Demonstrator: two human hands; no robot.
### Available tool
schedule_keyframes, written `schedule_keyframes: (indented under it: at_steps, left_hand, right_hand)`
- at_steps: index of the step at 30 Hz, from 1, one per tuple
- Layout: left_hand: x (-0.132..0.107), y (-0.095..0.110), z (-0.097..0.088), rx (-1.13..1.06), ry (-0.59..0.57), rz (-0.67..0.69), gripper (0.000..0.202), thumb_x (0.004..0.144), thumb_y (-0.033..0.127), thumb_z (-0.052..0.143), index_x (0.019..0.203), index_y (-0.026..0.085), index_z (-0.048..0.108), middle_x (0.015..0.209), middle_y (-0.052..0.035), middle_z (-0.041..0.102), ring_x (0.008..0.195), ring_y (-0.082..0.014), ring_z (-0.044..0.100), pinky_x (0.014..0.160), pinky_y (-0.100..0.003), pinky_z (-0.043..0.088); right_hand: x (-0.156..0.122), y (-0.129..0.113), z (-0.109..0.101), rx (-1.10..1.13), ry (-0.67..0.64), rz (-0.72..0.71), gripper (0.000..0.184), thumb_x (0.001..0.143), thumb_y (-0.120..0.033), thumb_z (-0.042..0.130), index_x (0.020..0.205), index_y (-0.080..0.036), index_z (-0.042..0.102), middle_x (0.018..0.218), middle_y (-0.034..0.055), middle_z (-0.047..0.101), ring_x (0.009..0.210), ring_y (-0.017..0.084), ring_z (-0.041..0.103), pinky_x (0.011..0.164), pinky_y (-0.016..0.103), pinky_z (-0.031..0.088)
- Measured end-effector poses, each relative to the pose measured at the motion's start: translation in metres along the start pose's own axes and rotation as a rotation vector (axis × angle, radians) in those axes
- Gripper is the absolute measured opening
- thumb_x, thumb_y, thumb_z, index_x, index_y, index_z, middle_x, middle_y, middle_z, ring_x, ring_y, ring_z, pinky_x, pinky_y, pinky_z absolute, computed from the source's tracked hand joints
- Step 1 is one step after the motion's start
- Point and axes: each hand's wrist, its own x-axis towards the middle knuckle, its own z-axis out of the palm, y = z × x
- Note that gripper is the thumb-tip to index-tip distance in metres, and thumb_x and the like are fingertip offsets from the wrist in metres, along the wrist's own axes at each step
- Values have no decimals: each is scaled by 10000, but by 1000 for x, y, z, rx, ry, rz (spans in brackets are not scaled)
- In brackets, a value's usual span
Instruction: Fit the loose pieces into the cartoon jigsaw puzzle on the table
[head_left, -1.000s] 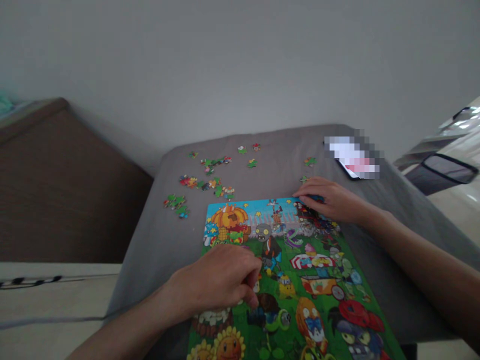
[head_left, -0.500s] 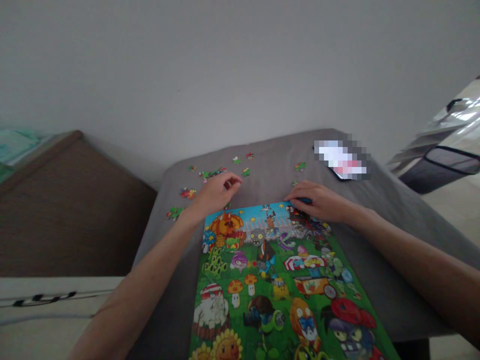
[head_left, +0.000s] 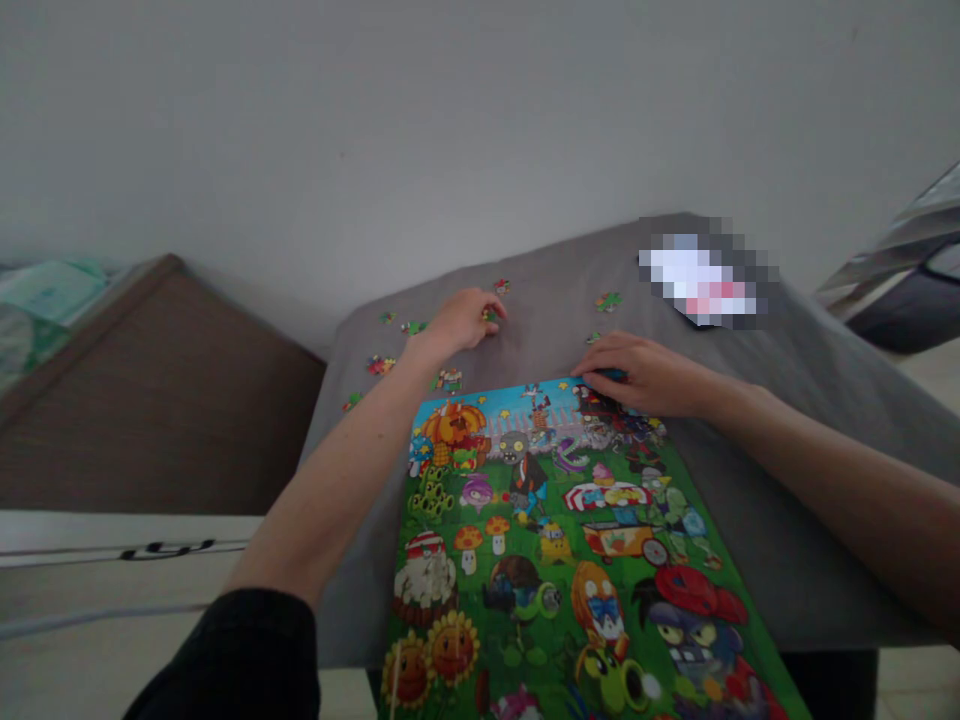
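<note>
The left hand reaches to the far side of the table, palm down, fingers curled with their tips on a small green loose piece. Whether the piece is pinched or only touched cannot be told, as the fingers hide it. The right hand lies almost flat and spread, gripping nothing. Its fingertips press on a blue piece at the far right corner of the puzzle, seemingly to hold that corner steady while the other arm stretches out. The puzzle is a bright cartoon garden scene with a green lawn, sunflowers, mushrooms and zombie figures. It looks nearly complete and runs from the near edge of the view up to the right hand, lying flat with its long side pointing away from the person. Other pieces are scattered beyond and to the left of it, picture side up and apart from one another, which keeps each easy to see and pick out. One sits just beyond the right hand. Everything rests on a grey cloth covering the table. A blurred object lies at the far right corner. A black sleeve covers the left upper arm. To the left stands a brown panel, and a plain pale wall is behind.
</note>
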Motion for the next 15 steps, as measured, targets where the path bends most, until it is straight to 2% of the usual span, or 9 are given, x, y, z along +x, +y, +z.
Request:
schedule_keyframes:
  at_steps: [3,7,11,13,15]
  left_hand:
    - [-30,4,-9,-90,27,-15,123,859,150,716,974,166,754,978,-80,732,978,-236,675,939,-403,519]
    - [-94,13,-14,-272,21,-23,162,891,235,655,1031,165,699,994,-66,734,878,-177,676,828,-336,549]
    - [-149,21,-13,-443,-32,-17,201,868,340,696,950,162,655,920,-51,725,818,-156,684,761,-294,571]
    - [-168,24,-14,-531,-99,-7,207,857,341,726,943,165,660,886,-32,720,787,-140,681,741,-272,566]
    - [-181,29,-16,-609,-268,31,214,853,305,755,1003,172,678,888,-14,724,773,-127,681,715,-245,553]
  right_hand:
    - [-1,0,0,2,-2,-3,269,1011,-301,501,1015,-211,755,983,80,775,945,234,702,919,416,542]
    - [-1,0,0,-3,17,-8,274,1008,-313,500,1009,-218,758,967,79,773,943,236,709,925,415,540]
    - [-1,-2,-2,-6,0,22,289,1007,-326,496,1008,-219,764,976,85,774,943,237,709,896,402,551]
    - [-1,-3,-3,-7,-6,39,282,1002,-328,498,1009,-233,764,985,76,776,947,235,708,898,402,549]
    - [-2,-3,-3,-10,-4,43,272,995,-338,505,1008,-247,762,985,67,777,944,236,707,897,405,544]
